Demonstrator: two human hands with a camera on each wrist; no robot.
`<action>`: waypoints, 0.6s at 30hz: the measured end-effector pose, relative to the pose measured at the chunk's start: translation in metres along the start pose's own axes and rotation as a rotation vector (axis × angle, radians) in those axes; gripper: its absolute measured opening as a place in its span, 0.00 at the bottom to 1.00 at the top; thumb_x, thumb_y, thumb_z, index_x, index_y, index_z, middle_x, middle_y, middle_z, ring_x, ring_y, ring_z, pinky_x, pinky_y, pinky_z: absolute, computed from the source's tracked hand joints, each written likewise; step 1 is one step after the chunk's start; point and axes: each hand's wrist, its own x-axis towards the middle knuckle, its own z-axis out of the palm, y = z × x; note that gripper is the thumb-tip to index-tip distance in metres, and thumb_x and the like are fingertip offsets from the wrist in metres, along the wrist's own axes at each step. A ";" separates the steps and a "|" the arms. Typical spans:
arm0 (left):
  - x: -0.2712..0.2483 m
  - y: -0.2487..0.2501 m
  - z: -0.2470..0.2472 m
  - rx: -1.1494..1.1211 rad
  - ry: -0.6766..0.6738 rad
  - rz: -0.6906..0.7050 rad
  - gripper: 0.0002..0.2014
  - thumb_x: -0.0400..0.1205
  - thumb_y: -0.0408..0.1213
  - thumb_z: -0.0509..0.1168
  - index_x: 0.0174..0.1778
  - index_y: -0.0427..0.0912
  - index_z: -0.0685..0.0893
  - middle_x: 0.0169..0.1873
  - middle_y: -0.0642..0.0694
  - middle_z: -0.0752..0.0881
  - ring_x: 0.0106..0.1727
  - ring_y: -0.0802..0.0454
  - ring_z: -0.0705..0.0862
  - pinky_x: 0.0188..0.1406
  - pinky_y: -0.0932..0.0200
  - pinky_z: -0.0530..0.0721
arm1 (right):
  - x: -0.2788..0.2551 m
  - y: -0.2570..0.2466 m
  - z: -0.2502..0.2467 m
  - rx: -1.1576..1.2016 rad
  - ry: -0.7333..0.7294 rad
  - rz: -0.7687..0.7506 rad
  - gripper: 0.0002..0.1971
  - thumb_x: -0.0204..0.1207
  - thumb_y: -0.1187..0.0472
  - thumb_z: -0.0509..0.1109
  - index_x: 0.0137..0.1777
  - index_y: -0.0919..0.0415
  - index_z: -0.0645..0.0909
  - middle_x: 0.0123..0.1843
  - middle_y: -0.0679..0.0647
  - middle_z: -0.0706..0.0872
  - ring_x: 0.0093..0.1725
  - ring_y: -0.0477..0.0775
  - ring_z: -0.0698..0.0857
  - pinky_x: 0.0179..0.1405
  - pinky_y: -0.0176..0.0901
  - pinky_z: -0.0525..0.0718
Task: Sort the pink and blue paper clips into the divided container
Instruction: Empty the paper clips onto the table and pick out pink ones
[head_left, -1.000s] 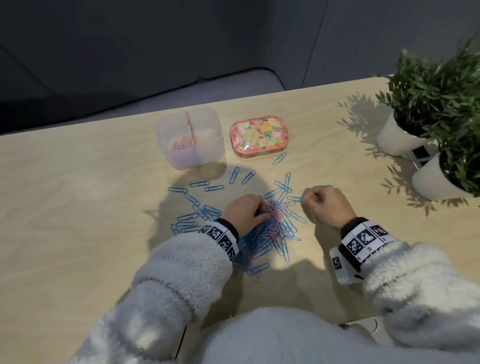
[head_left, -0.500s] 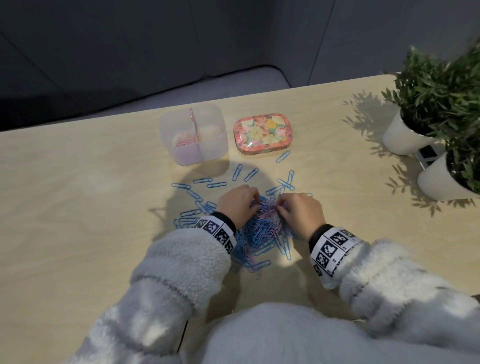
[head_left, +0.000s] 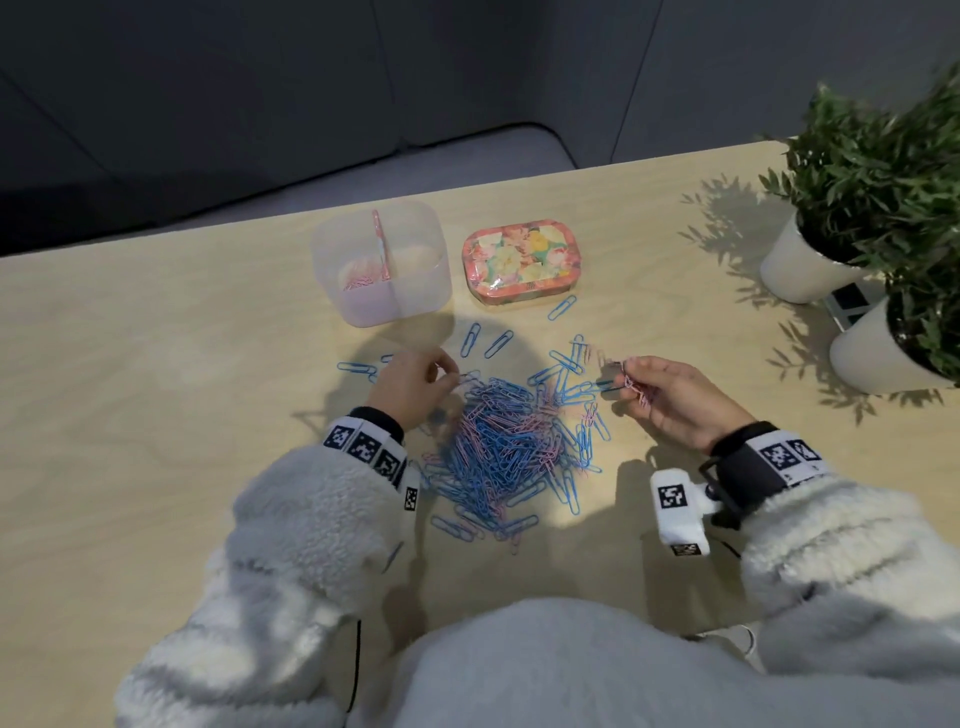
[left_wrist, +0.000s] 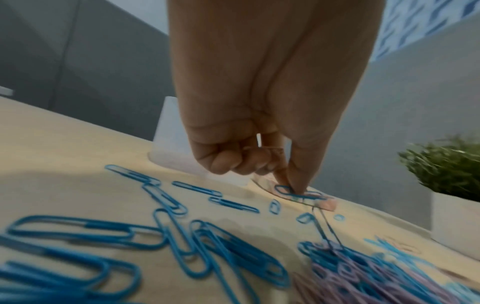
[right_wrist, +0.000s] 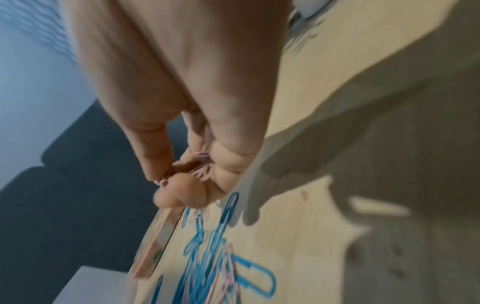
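A mixed heap of blue and pink paper clips (head_left: 506, 441) lies on the wooden table (head_left: 156, 415), with loose blue clips (head_left: 470, 340) scattered behind it. The clear divided container (head_left: 415, 291) stands at the back; pink clips (head_left: 358, 280) lie in its left compartment. My left hand (head_left: 449, 376) is at the heap's left rear edge and pinches a blue clip (left_wrist: 298, 192) between thumb and finger. My right hand (head_left: 628, 374) is raised right of the heap, its curled fingers holding a few pink clips (head_left: 638, 391), also visible as pink clips (right_wrist: 201, 171) in the right wrist view.
A flowered tin (head_left: 522, 265) sits right of the container. Two white pots with green plants (head_left: 800, 270) (head_left: 878, 358) stand at the table's right edge. Bare tabletop stretches to the left.
Half a second ago both hands were close together on the heap. They have drawn apart: the right went right and up with pink clips, the left shifted left and back with a blue clip.
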 end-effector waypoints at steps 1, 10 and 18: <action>0.002 -0.005 -0.002 -0.031 0.001 -0.021 0.06 0.80 0.38 0.65 0.44 0.39 0.84 0.23 0.52 0.69 0.26 0.56 0.67 0.27 0.61 0.63 | 0.001 -0.001 -0.004 0.020 -0.007 0.000 0.09 0.78 0.71 0.58 0.40 0.65 0.78 0.24 0.52 0.84 0.20 0.43 0.78 0.17 0.29 0.74; 0.004 -0.020 -0.004 0.141 0.050 -0.089 0.07 0.80 0.35 0.63 0.50 0.38 0.82 0.29 0.49 0.73 0.38 0.45 0.75 0.37 0.58 0.69 | 0.025 -0.009 -0.015 -0.343 0.295 -0.106 0.18 0.80 0.57 0.62 0.27 0.57 0.73 0.15 0.45 0.76 0.13 0.42 0.71 0.13 0.26 0.64; 0.033 0.062 0.035 0.208 -0.027 0.221 0.09 0.83 0.39 0.59 0.52 0.42 0.83 0.47 0.45 0.83 0.47 0.49 0.79 0.47 0.58 0.76 | 0.032 0.001 -0.013 -1.311 0.325 -0.351 0.15 0.68 0.56 0.77 0.54 0.60 0.87 0.49 0.62 0.90 0.53 0.62 0.87 0.56 0.51 0.82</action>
